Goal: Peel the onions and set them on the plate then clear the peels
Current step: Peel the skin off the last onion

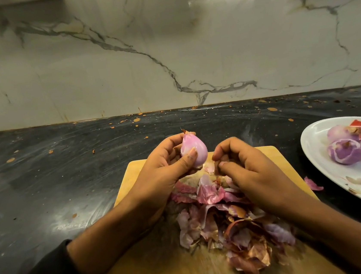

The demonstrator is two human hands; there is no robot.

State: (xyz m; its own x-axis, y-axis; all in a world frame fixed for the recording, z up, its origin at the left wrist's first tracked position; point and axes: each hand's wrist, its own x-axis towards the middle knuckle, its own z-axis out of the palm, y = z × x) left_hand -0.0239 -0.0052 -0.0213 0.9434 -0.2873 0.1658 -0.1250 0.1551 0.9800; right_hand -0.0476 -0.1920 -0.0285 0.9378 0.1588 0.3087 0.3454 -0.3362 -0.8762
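Black counter (66, 172), marble wall (122, 64), left hand (163, 172) gripping onion (195, 151), right hand (241, 166) pinching peel (210, 167)

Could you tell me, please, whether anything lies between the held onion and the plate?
Only the right hand sits beside the onion held in the left hand. Beyond it, bare counter leads to the plate, which has free space in front of its onions.

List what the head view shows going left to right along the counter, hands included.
Left hand → onion it holds → right hand pinching a peel scrap → stray peel on the counter → white plate with peeled onions.
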